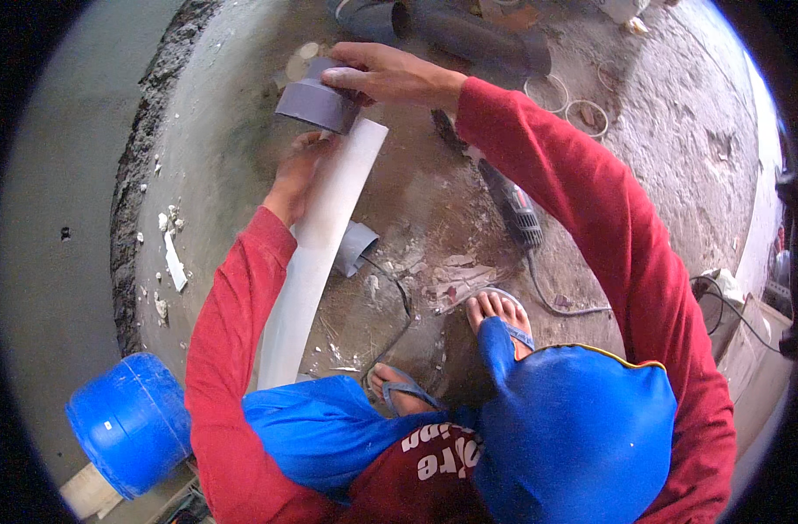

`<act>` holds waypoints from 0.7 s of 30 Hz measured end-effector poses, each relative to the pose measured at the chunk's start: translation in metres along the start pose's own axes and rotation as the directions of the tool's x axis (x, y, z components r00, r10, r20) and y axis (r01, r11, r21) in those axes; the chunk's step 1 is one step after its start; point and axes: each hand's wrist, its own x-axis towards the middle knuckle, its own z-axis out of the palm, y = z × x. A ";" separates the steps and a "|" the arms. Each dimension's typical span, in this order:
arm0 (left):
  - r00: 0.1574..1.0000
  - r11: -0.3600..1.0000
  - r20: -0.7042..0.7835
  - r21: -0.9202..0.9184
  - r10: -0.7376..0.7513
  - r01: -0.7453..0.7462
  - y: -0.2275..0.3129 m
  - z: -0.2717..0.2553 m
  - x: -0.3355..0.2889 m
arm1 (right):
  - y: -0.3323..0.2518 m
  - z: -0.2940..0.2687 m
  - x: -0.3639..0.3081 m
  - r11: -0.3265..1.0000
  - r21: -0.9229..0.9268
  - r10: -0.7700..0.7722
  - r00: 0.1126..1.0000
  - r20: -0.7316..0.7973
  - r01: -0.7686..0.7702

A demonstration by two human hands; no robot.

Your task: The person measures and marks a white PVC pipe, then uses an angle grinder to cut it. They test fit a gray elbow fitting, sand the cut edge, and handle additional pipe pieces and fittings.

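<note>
A long white plastic pipe (316, 244) slants from my lap up toward the far floor. My left hand (296, 172) grips it near its upper end. A grey pipe fitting (316, 103) sits on the pipe's top end, and my right hand (390, 74) presses down on it with fingers curled over its top. Both arms wear red sleeves. I squat in blue shorts, with my sandalled feet (495, 314) on the dirty concrete floor.
A second grey fitting (357, 247) lies beside the pipe. A power tool (512, 205) with a black cord lies to the right. A blue plastic drum (130, 422) stands at lower left. Dark pipes (469, 35) and white rings (587, 113) lie farther off.
</note>
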 end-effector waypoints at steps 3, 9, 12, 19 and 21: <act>0.997 0.997 0.055 -0.054 -0.045 0.048 0.004 0.002 -0.002 | -0.006 -0.001 -0.003 0.999 -0.014 -0.049 0.998 -0.024 0.049; 0.975 0.995 0.201 0.007 -0.099 0.100 0.011 -0.006 0.006 | -0.009 0.000 -0.006 0.997 0.059 0.039 0.999 0.021 -0.041; 0.971 0.992 0.209 -0.010 -0.118 0.123 0.010 -0.008 0.012 | -0.008 -0.001 -0.007 0.996 0.067 0.051 0.999 0.005 -0.051; 0.978 0.990 0.183 -0.077 -0.104 0.119 0.002 -0.010 0.019 | -0.003 -0.001 -0.013 0.982 0.169 0.104 0.991 -0.080 -0.089; 0.961 0.990 0.243 -0.017 -0.129 0.137 0.004 -0.014 0.021 | -0.001 0.000 -0.014 0.988 0.143 0.075 0.993 -0.090 -0.061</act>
